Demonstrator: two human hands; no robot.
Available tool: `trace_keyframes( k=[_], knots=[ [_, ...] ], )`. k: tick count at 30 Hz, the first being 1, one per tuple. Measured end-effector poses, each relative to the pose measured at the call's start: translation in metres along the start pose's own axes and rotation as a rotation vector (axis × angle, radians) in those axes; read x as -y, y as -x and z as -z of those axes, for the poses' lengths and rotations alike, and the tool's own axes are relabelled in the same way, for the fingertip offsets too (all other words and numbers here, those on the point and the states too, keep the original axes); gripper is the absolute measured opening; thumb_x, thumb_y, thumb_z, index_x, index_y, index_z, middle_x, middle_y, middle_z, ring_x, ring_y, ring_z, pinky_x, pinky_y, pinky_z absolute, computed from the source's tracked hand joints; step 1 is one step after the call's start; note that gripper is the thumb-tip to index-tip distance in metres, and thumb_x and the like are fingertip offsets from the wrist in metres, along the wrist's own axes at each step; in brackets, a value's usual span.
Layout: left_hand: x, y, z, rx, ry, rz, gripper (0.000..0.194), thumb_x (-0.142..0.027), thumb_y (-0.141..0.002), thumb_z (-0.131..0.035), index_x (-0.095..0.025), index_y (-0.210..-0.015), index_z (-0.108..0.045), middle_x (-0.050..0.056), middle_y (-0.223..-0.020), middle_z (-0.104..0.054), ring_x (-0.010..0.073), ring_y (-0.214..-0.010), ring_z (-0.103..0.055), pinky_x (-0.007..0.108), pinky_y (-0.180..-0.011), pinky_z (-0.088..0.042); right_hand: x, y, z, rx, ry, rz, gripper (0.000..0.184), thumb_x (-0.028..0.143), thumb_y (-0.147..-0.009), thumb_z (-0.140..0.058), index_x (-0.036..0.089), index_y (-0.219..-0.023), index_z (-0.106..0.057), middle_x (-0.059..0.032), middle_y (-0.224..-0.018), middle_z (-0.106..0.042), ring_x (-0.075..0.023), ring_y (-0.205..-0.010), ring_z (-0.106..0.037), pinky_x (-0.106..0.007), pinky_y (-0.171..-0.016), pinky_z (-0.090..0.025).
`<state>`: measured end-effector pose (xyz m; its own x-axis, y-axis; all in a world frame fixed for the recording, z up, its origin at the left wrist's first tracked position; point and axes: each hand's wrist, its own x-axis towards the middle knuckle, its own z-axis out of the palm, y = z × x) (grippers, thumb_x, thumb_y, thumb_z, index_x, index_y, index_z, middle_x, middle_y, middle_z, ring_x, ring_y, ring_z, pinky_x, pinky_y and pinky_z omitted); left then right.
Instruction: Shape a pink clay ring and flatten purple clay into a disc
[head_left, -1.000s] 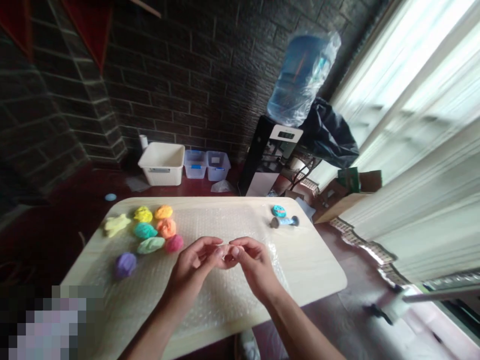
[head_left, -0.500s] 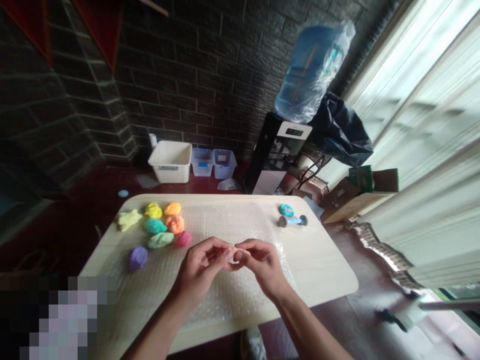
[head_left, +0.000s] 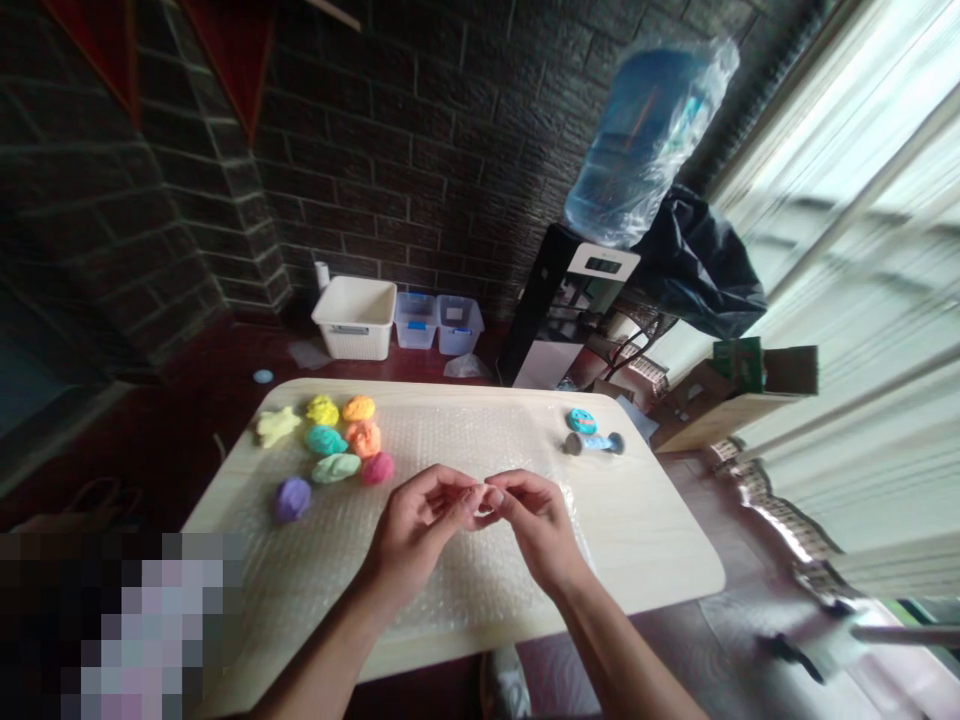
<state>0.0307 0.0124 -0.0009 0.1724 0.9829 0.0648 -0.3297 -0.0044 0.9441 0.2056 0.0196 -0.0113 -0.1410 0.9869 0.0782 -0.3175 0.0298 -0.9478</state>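
While the left hand point(head_left: 429, 515) and right hand point(head_left: 537, 520) are pinching a small pale piece point(head_left: 486, 491) between their fingertips, its shape mostly hidden from me, I am noting bubble wrap point(head_left: 465, 432) lying below, probably shielding the table point(head_left: 649, 520), coloured lumps point(head_left: 328, 440) sitting aside, seemingly for elbow room.

Water dispenser point(head_left: 538, 305), standing before a dark brick wall point(head_left: 420, 130). Atop it: a blue bottle point(head_left: 630, 140) in clear film. Left of it: a white basket point(head_left: 360, 340) and two translucent bins point(head_left: 459, 338). Right of it: a black bag point(head_left: 709, 265), a cardboard box point(head_left: 720, 418), pale curtains point(head_left: 885, 370).
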Motion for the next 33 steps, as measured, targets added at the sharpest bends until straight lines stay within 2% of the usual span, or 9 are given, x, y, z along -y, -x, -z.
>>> trace_keyframes(
  k=[7, 12, 16, 21, 24, 29, 33],
  knots=[
    [0.006, 0.000, 0.009, 0.050, -0.049, 0.015, 0.020, -0.034, -0.085, -0.086, -0.016, -0.091, -0.079, 0.006, -0.082, -0.079, 0.0179, -0.074, -0.073, 0.028, -0.071, -0.062, 0.006, 0.002, 0.000, 0.106, 0.000, -0.056, 0.017, 0.035, -0.085, -0.089, 0.020, -0.089, -0.083, -0.0040, -0.082, -0.082, -0.0188, -0.072, -0.077, -0.037, -0.074, -0.068],
    [0.010, -0.001, 0.006, 0.044, 0.002, 0.020, 0.026, -0.035, -0.085, -0.086, -0.016, -0.100, -0.077, 0.009, -0.096, -0.080, 0.0214, -0.087, -0.076, 0.029, -0.074, -0.062, 0.000, 0.001, 0.005, 0.061, 0.010, -0.050, 0.019, 0.036, -0.086, -0.087, 0.022, -0.098, -0.083, -0.0054, -0.088, -0.083, -0.0208, -0.077, -0.077, -0.037, -0.068, -0.068],
    [0.009, -0.001, 0.001, 0.022, 0.090, 0.032, 0.039, -0.034, -0.084, -0.087, -0.019, -0.116, -0.071, 0.005, -0.093, -0.078, 0.0207, -0.091, -0.076, 0.031, -0.080, -0.062, -0.003, -0.001, 0.008, 0.022, -0.029, -0.013, 0.017, 0.036, -0.089, -0.085, 0.024, -0.101, -0.083, -0.0049, -0.090, -0.082, -0.0197, -0.080, -0.076, -0.034, -0.070, -0.066],
    [0.006, -0.001, 0.000, 0.006, -0.024, -0.036, 0.021, -0.036, -0.093, -0.078, -0.017, -0.102, -0.075, 0.006, -0.094, -0.079, 0.0161, -0.075, -0.073, 0.029, -0.075, -0.061, -0.002, -0.001, 0.008, -0.007, -0.022, -0.026, 0.014, 0.033, -0.089, -0.085, 0.025, -0.100, -0.083, -0.0047, -0.091, -0.081, -0.0200, -0.081, -0.074, -0.030, -0.062, -0.066],
    [0.004, 0.000, 0.001, 0.006, -0.061, -0.042, 0.020, -0.036, -0.093, -0.077, -0.016, -0.098, -0.078, 0.008, -0.095, -0.081, 0.0169, -0.073, -0.072, 0.029, -0.072, -0.060, -0.002, 0.000, 0.007, 0.002, 0.020, -0.019, 0.014, 0.032, -0.087, -0.087, 0.022, -0.096, -0.084, -0.0052, -0.088, -0.080, -0.0188, -0.075, -0.072, -0.032, -0.062, -0.067],
    [0.003, 0.001, 0.006, 0.045, -0.119, 0.008, 0.022, -0.037, -0.090, -0.079, -0.015, -0.090, -0.078, 0.006, -0.080, -0.078, 0.0170, -0.067, -0.070, 0.027, -0.063, -0.056, -0.001, 0.001, 0.009, 0.046, 0.075, -0.031, 0.014, 0.033, -0.086, -0.087, 0.020, -0.092, -0.084, -0.0045, -0.084, -0.078, -0.0151, -0.066, -0.069, -0.031, -0.059, -0.067],
    [0.006, 0.001, 0.010, 0.076, -0.130, 0.026, 0.021, -0.037, -0.090, -0.079, -0.016, -0.091, -0.079, 0.008, -0.088, -0.081, 0.0190, -0.075, -0.072, 0.028, -0.066, -0.056, 0.002, 0.001, 0.010, 0.072, 0.105, -0.055, 0.015, 0.034, -0.085, -0.087, 0.020, -0.091, -0.084, -0.0035, -0.079, -0.077, -0.0136, -0.061, -0.066, -0.029, -0.058, -0.065]
  ],
)
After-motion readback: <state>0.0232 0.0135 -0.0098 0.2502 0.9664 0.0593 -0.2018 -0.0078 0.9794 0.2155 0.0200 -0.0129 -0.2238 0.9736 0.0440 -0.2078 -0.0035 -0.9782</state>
